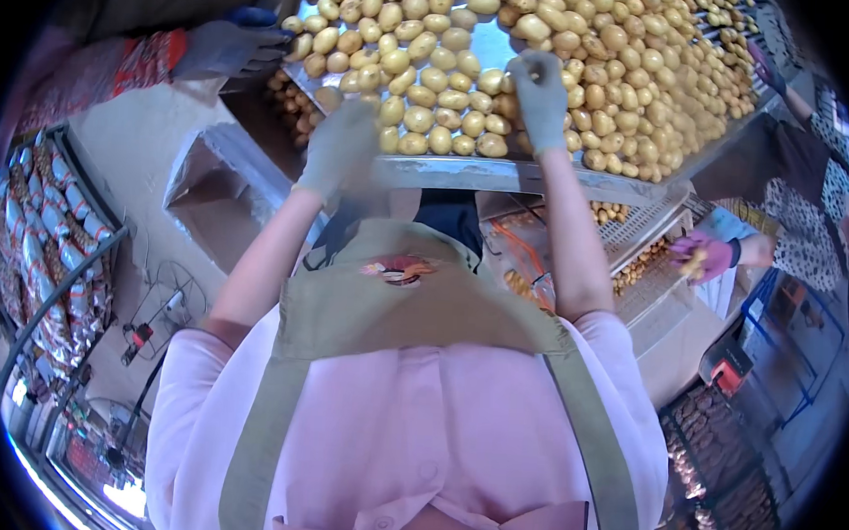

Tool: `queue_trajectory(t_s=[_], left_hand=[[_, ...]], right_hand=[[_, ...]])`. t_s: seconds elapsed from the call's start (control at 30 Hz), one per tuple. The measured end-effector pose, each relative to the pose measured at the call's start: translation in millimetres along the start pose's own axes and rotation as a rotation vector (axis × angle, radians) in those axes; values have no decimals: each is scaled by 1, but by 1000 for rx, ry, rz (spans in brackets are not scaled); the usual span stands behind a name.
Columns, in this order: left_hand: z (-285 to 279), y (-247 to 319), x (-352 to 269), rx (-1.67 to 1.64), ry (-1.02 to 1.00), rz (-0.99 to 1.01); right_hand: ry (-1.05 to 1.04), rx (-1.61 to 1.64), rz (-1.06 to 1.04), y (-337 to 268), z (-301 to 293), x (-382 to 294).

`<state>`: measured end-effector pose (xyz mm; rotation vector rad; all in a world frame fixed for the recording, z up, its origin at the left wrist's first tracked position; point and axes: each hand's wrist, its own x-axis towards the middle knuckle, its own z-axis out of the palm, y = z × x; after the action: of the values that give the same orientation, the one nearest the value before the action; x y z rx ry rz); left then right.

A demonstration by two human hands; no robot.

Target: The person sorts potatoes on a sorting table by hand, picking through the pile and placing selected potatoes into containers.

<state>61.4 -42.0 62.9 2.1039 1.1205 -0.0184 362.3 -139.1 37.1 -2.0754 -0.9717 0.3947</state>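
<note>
Many yellow potatoes (421, 94) lie on a metal sorting table (457, 168) before me. My left hand (341, 144), in a pale glove, is at the table's front left corner. It is blurred, and whether its fingers hold anything cannot be told. In a matching glove, my right hand (540, 96) reaches over the potatoes near the middle, its fingers curled. Its palm is turned away, so I cannot make out a potato inside. Just beyond it shows a bare patch of metal (492, 44). A denser heap of potatoes (631, 82) lies to its right.
Below the left edge stands an open carton (222, 185); potatoes fill a container beside it. Another person's gloved hand (228, 49) reaches in from the left. At right, a pink-gloved hand (702, 256) holds potatoes over a plastic crate (650, 296). Filled bags (49, 227) are stacked far left.
</note>
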Motion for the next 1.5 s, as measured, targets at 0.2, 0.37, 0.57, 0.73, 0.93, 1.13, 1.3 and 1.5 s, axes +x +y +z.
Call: queue_trajectory(t_s=[0.2,0.37,0.57,0.73,0.93,1.13,1.3,1.5], left_hand=[[20,61,2,-184,348,486],[79,119,-20,31,83,998],[87,124,68,351,-32,977],[92,128,102,521,21,1036],[49,80,70,406,-67,755],[34,6,48,415,67,596],[38,7,44,281,121,437],[20,-1,29,308,180,279]], right_hand=[[163,703,460,-52,-52,-101],[24,800,239,-36,-31,-173],[409,1341,912,26,-119,-237],[972,1147,1060,179,-201,-340],[924,196,784,236,-221,-310],[373,-14,56,73,-136,-33],[208,-655,-86,15,-12,-7],[190,-255,-345,8,-38,14]])
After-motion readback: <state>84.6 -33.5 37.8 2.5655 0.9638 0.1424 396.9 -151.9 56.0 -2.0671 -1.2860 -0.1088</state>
